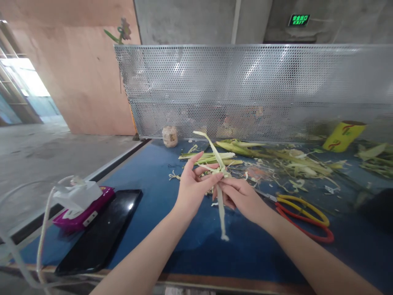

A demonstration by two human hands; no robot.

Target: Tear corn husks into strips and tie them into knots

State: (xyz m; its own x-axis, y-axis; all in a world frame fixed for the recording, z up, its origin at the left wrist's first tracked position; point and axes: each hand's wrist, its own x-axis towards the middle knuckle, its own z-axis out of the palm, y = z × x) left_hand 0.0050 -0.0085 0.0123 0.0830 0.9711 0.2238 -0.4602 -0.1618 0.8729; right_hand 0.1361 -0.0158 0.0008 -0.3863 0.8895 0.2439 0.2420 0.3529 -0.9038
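L hand (195,180): gripping; thumb pressed on the bunched mid of the strip, index finger raised, other fingers curled behind, partly hidden.
R hand (239,194): pinching at the same bunch, thumb + fingers together; exact hold partly hidden.
Leaf strip (218,159): btwn both hands, held above the blue table (144,229); knotted or just folded at mid, can't tell. One piece or two, ditto.
Long axis: approx far-to-near; far end leans left, near tail hangs twd the person.
Nearer hand: neither, both touch the bunch; L hand on its left, R hand on its right & a bit nearer the person.
Loose ends: far one beyond L hand's fingers, near one by R hand's fingers; neither end held.
Scissors (278,199): right of R hand, apart from its fingers, handles twd near right.
Leaf pile (294,162): far right of hands.
Phone (104,233): near left, well apart.
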